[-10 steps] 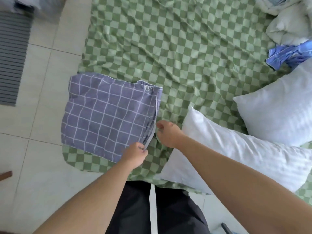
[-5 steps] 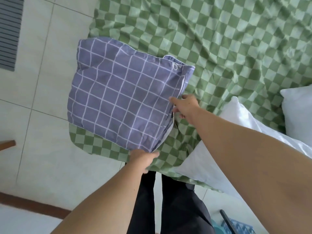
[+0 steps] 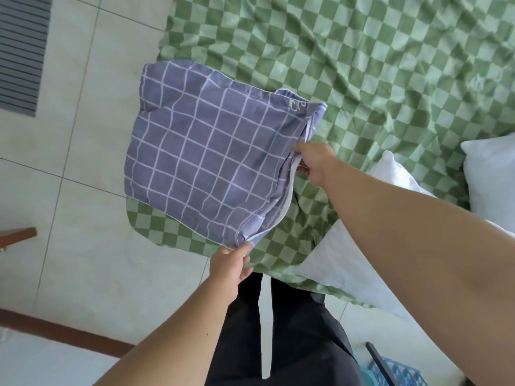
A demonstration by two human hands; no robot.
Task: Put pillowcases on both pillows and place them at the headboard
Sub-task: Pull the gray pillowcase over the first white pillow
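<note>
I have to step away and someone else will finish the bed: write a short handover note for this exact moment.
Left hand: grip pinches the near corner of the purple grid pillowcase at its open edge.
Right hand: grips the same open edge farther up, so the case is held between both hands over the corner of the green checked sheet.
Pillows: two bare white ones lie on the bed, the near pillow under the right forearm, the other pillow at the right edge of view.
Done: nothing cased yet.
Left: open the case, case both pillows, set them at the headboard. A second case is not in view.

Pale tiled floor [image 3: 92, 168], daylight.
</note>
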